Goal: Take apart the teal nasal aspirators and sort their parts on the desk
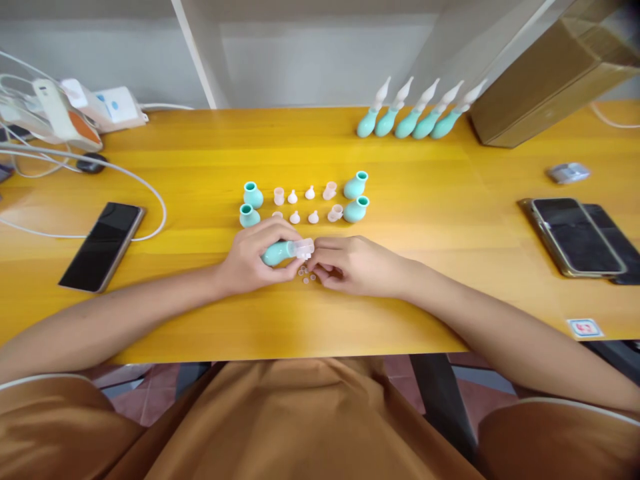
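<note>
At a glossy yellow-brown wooden tabletop [200, 147], a person's left hand [245, 259] grips a teal, rounded squeeze bulb [277, 253] with a translucent plastic collar [303, 248] at its neck, tilted sideways just above the surface. The right hand [357, 263] meets it with curled fingers at the collar; whether they pinch a part, one cannot tell. Tiny clear discs [306, 280] lie scattered below. Beyond, four open-necked teal bulbs [356, 187] flank two rows of translucent pinkish cups [329, 191] and small pale cone-shaped tips [295, 217]; the left hand partly blocks a cup in the nearer row. Five teal bulbs with long whitish nozzles [407, 125] stand in line at the back, beside a tall brown cardboard box [540, 87]. A dark-screened phone [103, 247] lies at left, near looping white cables and white plastic chargers [123, 107]. At right sit a clear-cased phone [577, 233], overlapping a black one [623, 243], a small greyish object [569, 173], too blurred to name, and a red-and-blue-printed white card [585, 327].
</note>
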`<state>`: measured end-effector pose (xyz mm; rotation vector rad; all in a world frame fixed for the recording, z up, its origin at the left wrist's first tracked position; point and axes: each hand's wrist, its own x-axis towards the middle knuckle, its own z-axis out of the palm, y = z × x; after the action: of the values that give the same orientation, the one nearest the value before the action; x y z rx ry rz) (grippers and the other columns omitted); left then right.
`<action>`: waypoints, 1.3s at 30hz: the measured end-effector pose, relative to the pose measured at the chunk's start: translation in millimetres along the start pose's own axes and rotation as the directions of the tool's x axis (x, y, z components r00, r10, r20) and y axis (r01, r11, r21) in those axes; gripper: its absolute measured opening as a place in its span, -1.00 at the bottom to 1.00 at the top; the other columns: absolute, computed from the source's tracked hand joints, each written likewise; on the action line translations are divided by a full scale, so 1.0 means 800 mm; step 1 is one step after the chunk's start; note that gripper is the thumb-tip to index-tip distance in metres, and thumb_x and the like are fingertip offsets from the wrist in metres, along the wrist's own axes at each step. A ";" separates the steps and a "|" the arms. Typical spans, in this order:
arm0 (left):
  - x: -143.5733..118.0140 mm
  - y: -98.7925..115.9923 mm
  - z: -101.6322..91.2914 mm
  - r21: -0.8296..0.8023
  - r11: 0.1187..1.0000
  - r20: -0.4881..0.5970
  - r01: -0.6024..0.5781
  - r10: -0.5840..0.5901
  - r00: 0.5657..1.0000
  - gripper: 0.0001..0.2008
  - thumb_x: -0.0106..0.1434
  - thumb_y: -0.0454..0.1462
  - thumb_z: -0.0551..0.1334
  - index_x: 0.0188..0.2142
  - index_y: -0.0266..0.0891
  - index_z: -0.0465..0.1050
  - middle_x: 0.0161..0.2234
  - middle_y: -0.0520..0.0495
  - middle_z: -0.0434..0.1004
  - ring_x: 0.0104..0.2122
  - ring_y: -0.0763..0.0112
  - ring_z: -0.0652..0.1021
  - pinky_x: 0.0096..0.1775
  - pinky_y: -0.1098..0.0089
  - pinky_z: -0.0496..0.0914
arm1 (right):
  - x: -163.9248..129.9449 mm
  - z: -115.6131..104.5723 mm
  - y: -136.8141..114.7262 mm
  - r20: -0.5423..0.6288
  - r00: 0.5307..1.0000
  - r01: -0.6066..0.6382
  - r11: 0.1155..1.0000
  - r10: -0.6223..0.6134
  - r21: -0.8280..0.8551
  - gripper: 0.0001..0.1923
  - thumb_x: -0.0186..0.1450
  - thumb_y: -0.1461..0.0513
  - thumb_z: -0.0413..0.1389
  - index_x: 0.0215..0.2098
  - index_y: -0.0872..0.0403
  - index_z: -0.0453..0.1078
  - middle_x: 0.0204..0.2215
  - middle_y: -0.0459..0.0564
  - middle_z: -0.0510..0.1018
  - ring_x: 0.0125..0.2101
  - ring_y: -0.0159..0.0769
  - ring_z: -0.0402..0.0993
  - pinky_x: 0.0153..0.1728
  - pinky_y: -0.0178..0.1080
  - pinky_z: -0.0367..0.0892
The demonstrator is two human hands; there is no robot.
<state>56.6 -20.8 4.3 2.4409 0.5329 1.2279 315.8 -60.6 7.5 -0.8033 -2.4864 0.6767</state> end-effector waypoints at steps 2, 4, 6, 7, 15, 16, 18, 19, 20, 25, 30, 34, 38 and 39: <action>0.000 -0.001 0.000 0.011 1.000 0.008 0.000 0.000 1.000 -0.84 0.35 -0.33 0.43 -0.10 -0.16 0.54 -0.23 -0.01 0.73 -0.28 0.37 0.67 -0.16 0.31 0.59 | 0.000 0.003 0.001 -0.020 1.000 -0.006 1.000 0.006 -0.009 -0.88 0.43 0.37 0.18 -0.14 0.06 0.52 -0.24 -0.03 0.61 -0.37 -0.33 0.45 -0.30 -0.28 0.30; -0.001 -0.001 0.000 0.012 1.000 0.010 0.001 -0.001 1.000 -0.84 0.35 -0.32 0.44 -0.11 -0.16 0.55 -0.24 -0.02 0.73 -0.28 0.37 0.67 -0.16 0.31 0.59 | 0.000 0.006 0.001 -0.055 0.998 -0.019 0.999 0.017 -0.043 -0.97 0.45 0.31 0.22 -0.17 0.06 0.50 -0.27 -0.03 0.61 -0.39 -0.32 0.44 -0.33 -0.27 0.27; -0.001 -0.001 0.000 0.003 1.000 0.012 0.001 -0.001 1.000 -0.84 0.35 -0.32 0.44 -0.11 -0.16 0.55 -0.24 -0.02 0.73 -0.27 0.37 0.67 -0.15 0.31 0.59 | 0.001 0.009 0.000 -0.084 0.996 -0.035 0.994 0.026 -0.104 -0.91 0.48 0.22 0.26 -0.19 0.06 0.50 -0.29 -0.02 0.61 -0.40 -0.30 0.42 -0.35 -0.24 0.23; 0.000 -0.001 0.001 0.001 1.000 0.012 0.000 0.000 1.000 -0.83 0.35 -0.33 0.44 -0.10 -0.15 0.55 -0.23 -0.02 0.73 -0.27 0.37 0.67 -0.14 0.31 0.59 | 0.001 0.011 -0.001 -0.091 0.995 -0.041 0.989 0.028 -0.141 -0.88 0.50 0.18 0.27 -0.18 0.06 0.51 -0.30 -0.01 0.61 -0.41 -0.29 0.42 -0.36 -0.23 0.22; 0.001 0.001 0.001 -0.011 1.000 0.008 -0.015 0.015 1.000 -0.83 0.36 -0.34 0.43 -0.10 -0.16 0.53 -0.21 -0.02 0.74 -0.25 0.37 0.69 -0.13 0.31 0.60 | 0.001 0.015 -0.005 -0.106 0.994 -0.068 0.966 0.042 -0.250 -0.84 0.51 0.19 0.24 -0.23 0.07 0.51 -0.32 -0.02 0.60 -0.43 -0.30 0.39 -0.39 -0.21 0.14; 0.001 0.000 0.001 -0.009 1.000 0.012 -0.011 0.012 1.000 -0.84 0.37 -0.33 0.43 -0.10 -0.15 0.53 -0.22 -0.02 0.74 -0.25 0.36 0.69 -0.13 0.30 0.60 | 0.001 0.015 -0.006 -0.104 0.994 -0.066 0.966 0.041 -0.250 -0.84 0.51 0.20 0.24 -0.25 0.07 0.50 -0.33 -0.02 0.59 -0.43 -0.31 0.38 -0.39 -0.21 0.14; 0.001 -0.001 0.001 -0.009 1.000 0.015 -0.006 0.006 1.000 -0.85 0.37 -0.31 0.43 -0.11 -0.14 0.54 -0.22 -0.02 0.74 -0.26 0.35 0.69 -0.13 0.29 0.61 | 0.001 0.015 -0.006 -0.102 0.994 -0.064 0.964 0.039 -0.257 -0.84 0.50 0.21 0.24 -0.26 0.07 0.49 -0.34 -0.02 0.58 -0.44 -0.31 0.37 -0.39 -0.21 0.14; 0.000 -0.001 0.002 -0.012 1.000 0.014 -0.008 0.008 1.000 -0.85 0.37 -0.31 0.44 -0.10 -0.14 0.54 -0.22 -0.02 0.74 -0.25 0.35 0.69 -0.12 0.29 0.61 | 0.001 0.014 -0.007 -0.103 0.994 -0.064 0.963 0.038 -0.262 -0.85 0.51 0.21 0.23 -0.25 0.07 0.49 -0.34 -0.02 0.58 -0.44 -0.31 0.37 -0.39 -0.20 0.14; 0.000 -0.002 0.002 -0.018 1.000 0.011 -0.012 0.012 1.000 -0.84 0.37 -0.32 0.44 -0.10 -0.15 0.55 -0.22 -0.02 0.74 -0.25 0.35 0.69 -0.11 0.29 0.61 | 0.001 0.014 -0.007 -0.105 0.994 -0.062 0.962 0.036 -0.265 -0.86 0.51 0.22 0.23 -0.24 0.07 0.49 -0.34 -0.02 0.58 -0.44 -0.31 0.37 -0.38 -0.20 0.15; -0.002 -0.005 0.004 -0.050 0.999 0.020 0.000 0.001 1.000 -0.79 0.33 -0.33 0.46 -0.06 -0.15 0.56 -0.18 -0.03 0.75 -0.21 0.34 0.70 -0.04 0.27 0.61 | 0.003 0.003 -0.004 -0.144 0.988 -0.089 0.971 0.058 -0.221 -0.87 0.55 0.25 0.14 -0.21 0.07 0.45 -0.33 0.01 0.57 -0.41 -0.26 0.39 -0.35 -0.18 0.20; -0.002 -0.007 0.003 -0.092 0.995 0.041 0.033 -0.029 0.999 -0.83 0.37 -0.31 0.45 -0.07 -0.16 0.58 -0.17 -0.04 0.76 -0.19 0.34 0.70 0.00 0.26 0.58 | 0.006 -0.010 0.001 -0.317 0.937 -0.132 0.989 0.146 0.064 -0.90 0.54 0.31 0.10 -0.04 0.03 0.46 -0.28 -0.03 0.57 -0.38 -0.30 0.43 -0.31 -0.20 0.36; -0.003 -0.008 0.002 -0.121 0.992 0.061 0.045 -0.038 0.997 -0.85 0.41 -0.27 0.45 -0.06 -0.15 0.59 -0.16 -0.05 0.76 -0.17 0.33 0.71 0.00 0.28 0.57 | 0.011 0.000 -0.006 -0.206 0.930 -0.144 0.818 0.303 0.556 -0.78 0.51 0.18 0.26 0.09 -0.01 0.44 -0.20 -0.04 0.57 -0.37 -0.34 0.51 -0.46 -0.30 0.43; -0.004 -0.010 0.002 -0.140 0.989 0.071 0.047 -0.038 0.997 -0.86 0.44 -0.25 0.44 -0.06 -0.15 0.57 -0.20 -0.02 0.74 -0.22 0.36 0.68 -0.04 0.30 0.55 | 0.016 0.018 -0.010 -0.138 0.922 -0.130 0.624 0.362 0.770 -0.66 0.41 0.09 0.44 0.01 -0.03 0.45 -0.26 -0.08 0.57 -0.34 -0.32 0.57 -0.38 -0.27 0.59; -0.004 -0.010 0.002 -0.144 0.988 0.071 0.050 -0.040 0.997 -0.86 0.44 -0.26 0.44 -0.07 -0.16 0.56 -0.21 -0.02 0.73 -0.23 0.37 0.67 -0.06 0.31 0.54 | 0.016 0.020 -0.010 -0.140 0.919 -0.126 0.609 0.369 0.783 -0.65 0.39 0.08 0.46 -0.02 -0.03 0.46 -0.28 -0.08 0.58 -0.35 -0.32 0.58 -0.36 -0.26 0.61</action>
<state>55.0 -15.8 -2.8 2.3265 0.4602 1.1209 294.3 -62.9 2.5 -0.8206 -1.5606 1.4640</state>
